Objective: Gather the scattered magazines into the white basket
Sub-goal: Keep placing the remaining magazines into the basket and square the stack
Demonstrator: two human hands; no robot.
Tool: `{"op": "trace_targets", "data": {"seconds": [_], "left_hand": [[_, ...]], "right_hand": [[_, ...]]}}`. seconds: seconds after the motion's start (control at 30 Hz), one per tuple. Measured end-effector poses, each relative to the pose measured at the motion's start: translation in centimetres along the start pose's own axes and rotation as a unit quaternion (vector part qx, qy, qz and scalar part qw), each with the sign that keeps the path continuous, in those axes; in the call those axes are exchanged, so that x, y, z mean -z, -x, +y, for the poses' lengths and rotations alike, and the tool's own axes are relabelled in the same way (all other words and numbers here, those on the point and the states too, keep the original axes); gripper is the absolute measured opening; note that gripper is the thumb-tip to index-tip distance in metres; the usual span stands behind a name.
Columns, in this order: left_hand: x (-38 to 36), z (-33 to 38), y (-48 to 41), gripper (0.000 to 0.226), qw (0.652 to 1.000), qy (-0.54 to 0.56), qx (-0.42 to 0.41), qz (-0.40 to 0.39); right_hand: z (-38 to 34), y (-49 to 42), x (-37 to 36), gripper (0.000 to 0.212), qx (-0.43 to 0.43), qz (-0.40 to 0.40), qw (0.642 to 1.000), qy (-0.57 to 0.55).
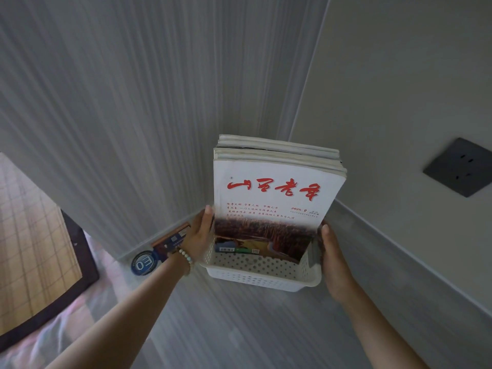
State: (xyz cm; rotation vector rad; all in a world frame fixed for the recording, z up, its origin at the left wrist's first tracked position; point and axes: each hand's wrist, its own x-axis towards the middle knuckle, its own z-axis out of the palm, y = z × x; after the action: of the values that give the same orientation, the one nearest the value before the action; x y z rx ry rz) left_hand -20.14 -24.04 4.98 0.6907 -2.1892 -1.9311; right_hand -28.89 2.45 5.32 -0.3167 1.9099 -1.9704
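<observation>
A stack of several magazines (277,198) stands upright in the white perforated basket (255,272) on the grey floor, in the corner of two walls. The front cover is white with red brush characters and a dark reddish photo below. My left hand (198,235), with a bead bracelet at the wrist, presses against the stack's left edge. My right hand (332,251) holds the stack's right edge beside the basket's right wall. The lower ends of the magazines sit inside the basket.
A dark blue booklet (170,239) and a round blue sticker (143,263) lie on the floor by the left wall. A dark-edged woven mat (40,249) fills the lower left. A dark wall socket (459,166) sits on the right wall.
</observation>
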Motion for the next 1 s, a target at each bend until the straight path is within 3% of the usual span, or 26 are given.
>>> {"op": "trace_targets", "data": {"seconds": [0.1,0.3,0.47,0.6,0.7,1.0], "left_hand": [[-0.6,0.1,0.4,0.077,0.999,0.01,-0.026,-0.027],[-1.2,0.8,0.4,0.042,0.998,0.001,-0.053,-0.015],[-1.5,0.4,0.8,0.049,0.999,0.02,-0.04,0.027],[-1.3,-0.6,1.7,0.042,0.997,0.053,-0.034,0.034],[-0.9,-1.0,2.8,0.053,0.995,0.05,-0.047,0.07],[3.2,-2.7,7.5,0.045,0.976,0.121,-0.01,0.183]], "right_hand": [[0.0,0.7,-0.9,0.069,-0.027,-0.011,1.0,0.011],[0.2,-0.2,-1.9,0.055,-0.039,0.037,0.998,0.021],[0.7,-0.4,-1.9,0.057,-0.027,0.051,0.998,0.034],[0.8,-0.8,-2.0,0.047,-0.028,0.035,0.998,0.048],[0.7,-1.1,-2.5,0.049,-0.024,0.024,0.998,0.061],[1.2,-2.9,-7.5,0.056,-0.008,-0.088,0.991,0.098]]}}
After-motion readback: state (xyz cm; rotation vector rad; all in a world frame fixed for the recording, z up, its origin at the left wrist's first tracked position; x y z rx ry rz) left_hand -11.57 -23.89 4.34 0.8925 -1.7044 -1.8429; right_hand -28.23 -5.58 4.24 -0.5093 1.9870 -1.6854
